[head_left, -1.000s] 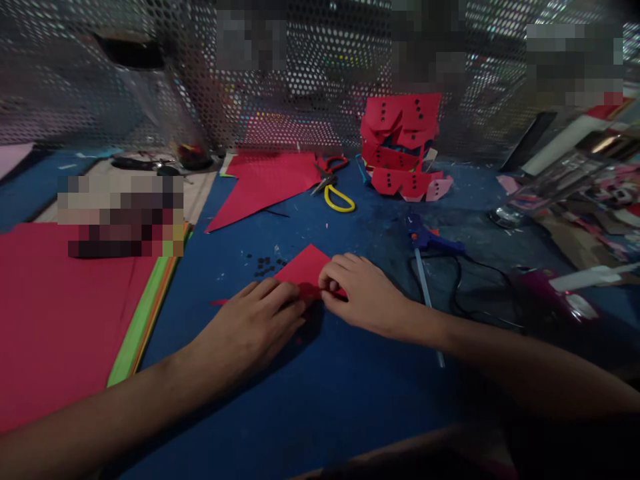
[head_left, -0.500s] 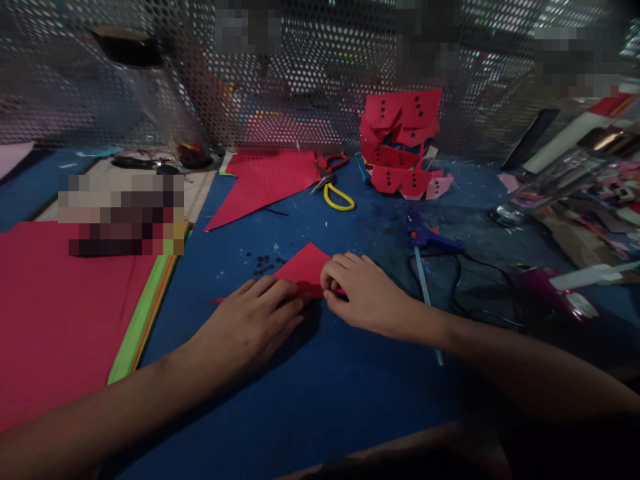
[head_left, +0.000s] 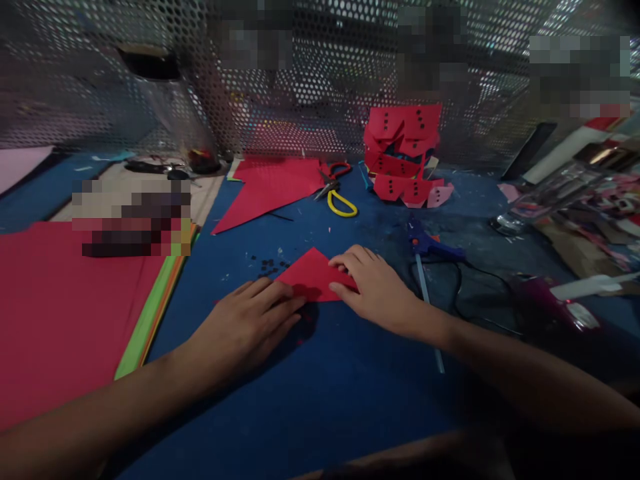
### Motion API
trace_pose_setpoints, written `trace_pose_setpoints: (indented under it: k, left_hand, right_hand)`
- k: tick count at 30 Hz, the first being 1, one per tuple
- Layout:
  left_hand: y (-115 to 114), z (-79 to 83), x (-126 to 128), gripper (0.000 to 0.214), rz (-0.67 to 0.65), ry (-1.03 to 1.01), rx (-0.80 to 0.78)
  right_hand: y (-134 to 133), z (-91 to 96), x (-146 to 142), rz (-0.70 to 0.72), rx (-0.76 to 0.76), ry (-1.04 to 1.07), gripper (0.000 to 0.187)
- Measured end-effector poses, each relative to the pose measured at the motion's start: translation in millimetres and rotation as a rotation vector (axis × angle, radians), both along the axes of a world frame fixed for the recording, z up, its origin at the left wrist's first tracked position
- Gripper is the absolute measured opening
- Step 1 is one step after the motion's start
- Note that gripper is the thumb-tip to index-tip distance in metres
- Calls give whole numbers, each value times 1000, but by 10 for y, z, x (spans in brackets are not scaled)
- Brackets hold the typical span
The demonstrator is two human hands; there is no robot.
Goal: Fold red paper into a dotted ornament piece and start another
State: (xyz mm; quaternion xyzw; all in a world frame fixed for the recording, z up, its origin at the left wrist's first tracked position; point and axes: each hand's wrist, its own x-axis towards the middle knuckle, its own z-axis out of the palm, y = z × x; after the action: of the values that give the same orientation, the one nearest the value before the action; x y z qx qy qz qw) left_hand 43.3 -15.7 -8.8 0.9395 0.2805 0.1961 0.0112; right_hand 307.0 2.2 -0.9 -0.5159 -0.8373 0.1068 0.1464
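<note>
A folded triangle of red paper (head_left: 314, 270) lies on the blue tabletop in front of me, its peak pointing away. My left hand (head_left: 255, 313) holds down the left part of the triangle, with its fingers bent over the paper and covering that corner. At the right corner is my right hand (head_left: 375, 287); its thumb and fingers are apart, and red paper shows between them. Just behind my left hand, several small black paper squares (head_left: 270, 267) are scattered. The undersides of both hands are hidden.
Scissors (head_left: 337, 190) lie beside a larger red sheet (head_left: 275, 187). Behind stand red paper pieces with black dots (head_left: 405, 133). A blue glue gun (head_left: 433, 247) with a glue stick and cord lies right. Stacked coloured paper (head_left: 65, 320) is left; a perforated metal panel (head_left: 310, 80) closes the back.
My right hand has opened from a curled pinch and shifted slightly right along the folded edge, baring more red paper. My left hand stays on the left part. The view has shifted slightly.
</note>
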Motion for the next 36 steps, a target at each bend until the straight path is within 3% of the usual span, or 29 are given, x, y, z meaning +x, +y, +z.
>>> trace_pose_setpoints:
  k: [2,4,11,14,18,23,27,30,36]
  left_hand:
    - [3,-11,-12,26,-6,-8,0]
    - [6,-23,-24,26,-12,-13,-3]
    - [25,-43,-19,22,-15,-54,21]
    - [13,-18,-11,21,-6,-87,44]
    - [-29,44,-20,18,-3,-175,-6]
    - [-64,130,3,12,78,-355,-341]
    - [-44,215,115,22,299,-507,-837]
    - [13,266,252,40,316,-666,-1180]
    - [166,287,518,33,367,-879,-1285]
  right_hand:
    - [15,-35,-17,6,71,-51,42]
    - [22,-47,-18,22,122,-101,45]
    - [3,-34,-5,105,210,-114,27]
    - [3,-44,-16,113,147,1,18]
    - [48,-30,-13,0,-115,376,21]
    - [138,45,12,-136,-242,788,40]
    - [136,79,-6,-132,-246,918,45]
    - [82,70,-47,-105,-247,947,49]
    - [-6,21,-102,-61,-242,991,55]
